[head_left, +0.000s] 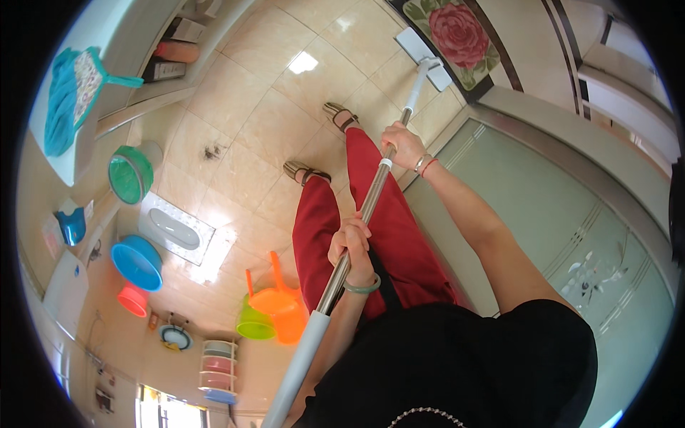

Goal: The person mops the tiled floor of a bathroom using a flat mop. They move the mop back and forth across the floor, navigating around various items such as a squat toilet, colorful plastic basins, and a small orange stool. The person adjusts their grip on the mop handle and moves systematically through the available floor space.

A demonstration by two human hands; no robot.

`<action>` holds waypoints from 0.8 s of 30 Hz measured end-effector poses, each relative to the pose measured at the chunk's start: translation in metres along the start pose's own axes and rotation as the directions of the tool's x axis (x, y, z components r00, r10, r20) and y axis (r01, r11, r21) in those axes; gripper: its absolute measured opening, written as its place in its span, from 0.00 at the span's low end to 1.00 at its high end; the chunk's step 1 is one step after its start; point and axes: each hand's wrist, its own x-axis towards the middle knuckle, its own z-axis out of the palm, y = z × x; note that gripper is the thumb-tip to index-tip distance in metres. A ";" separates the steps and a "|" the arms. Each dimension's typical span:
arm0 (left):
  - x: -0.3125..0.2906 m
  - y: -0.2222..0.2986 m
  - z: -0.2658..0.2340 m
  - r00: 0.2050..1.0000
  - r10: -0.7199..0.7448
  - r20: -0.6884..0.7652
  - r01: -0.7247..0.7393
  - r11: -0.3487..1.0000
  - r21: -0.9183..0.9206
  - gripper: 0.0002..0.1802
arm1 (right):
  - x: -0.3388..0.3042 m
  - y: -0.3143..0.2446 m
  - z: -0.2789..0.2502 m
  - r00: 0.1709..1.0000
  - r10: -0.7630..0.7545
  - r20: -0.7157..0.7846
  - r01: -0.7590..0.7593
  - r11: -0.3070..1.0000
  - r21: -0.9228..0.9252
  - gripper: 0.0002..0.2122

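Observation:
A flat mop (370,191) with a metal pole, a grey grip sleeve and a white rectangular head runs slantwise across the view. My left hand (351,246), with a green bangle at the wrist, is wrapped round the middle of the pole. Higher up the same pole, my right hand (404,148) closes round it, a silver bracelet and a red cord on that wrist. The mop's head (408,44) lies on the tiled floor (265,118) beside a rose-patterned mat (457,36). A small dark clump (212,152) lies on the tiles left of my feet.
Left are a squat toilet (175,230), a green bin (130,175), a blue basin (137,263) and a red basin (133,299). An orange stool (289,314) and a lime-green tub (253,322) stand near my legs. A frosted glass door (528,192) borders the right.

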 end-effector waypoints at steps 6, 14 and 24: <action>-0.002 -0.027 -0.026 0.968 -0.161 0.193 0.146 0.985 0.089 0.17 | -0.068 0.035 0.054 0.983 0.160 -0.089 -0.156 0.987 0.044 0.05; 0.016 0.007 -0.062 0.892 -0.115 0.438 0.038 0.983 0.181 0.15 | -0.077 -0.001 0.101 0.908 0.213 -0.360 -0.145 0.967 0.208 0.06; 0.072 0.182 -0.132 0.820 -0.094 0.565 -0.122 0.935 0.333 0.14 | -0.024 -0.194 0.157 0.819 0.262 -0.510 -0.080 0.933 0.350 0.08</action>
